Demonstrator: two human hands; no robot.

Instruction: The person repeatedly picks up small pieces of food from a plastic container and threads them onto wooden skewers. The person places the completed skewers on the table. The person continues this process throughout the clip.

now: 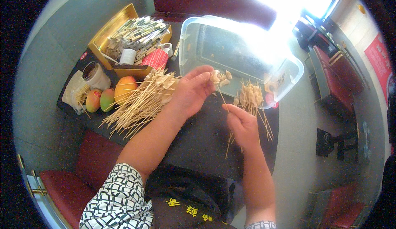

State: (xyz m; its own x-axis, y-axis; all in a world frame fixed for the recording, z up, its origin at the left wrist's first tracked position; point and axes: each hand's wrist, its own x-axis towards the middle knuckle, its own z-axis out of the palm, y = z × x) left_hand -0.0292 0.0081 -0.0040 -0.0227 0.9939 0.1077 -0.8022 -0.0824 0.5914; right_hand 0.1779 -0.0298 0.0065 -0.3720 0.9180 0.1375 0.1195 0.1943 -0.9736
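My left hand (195,90) pinches a pale, thin piece of food (214,77) at the upper end of a thin wooden skewer (222,97). Lower on that skewer, my right hand (244,124) grips the stick between thumb and fingers. A few more pale pieces (225,78) show just right of my left fingertips, by the near wall of a clear plastic tub (198,71). Left of my left forearm lies a large heap of loaded skewers (139,105), food ends away from me. A smaller bunch of loaded skewers (251,96) lies beyond my right hand, against the tub.
On the dark table (201,139), a gold box (133,71) of small wrapped packets stands at the back left. Near it are a plastic cup (96,76), several mangoes (125,90) and a plastic bag of sticks (75,90). Red benches (334,77) stand at the right.
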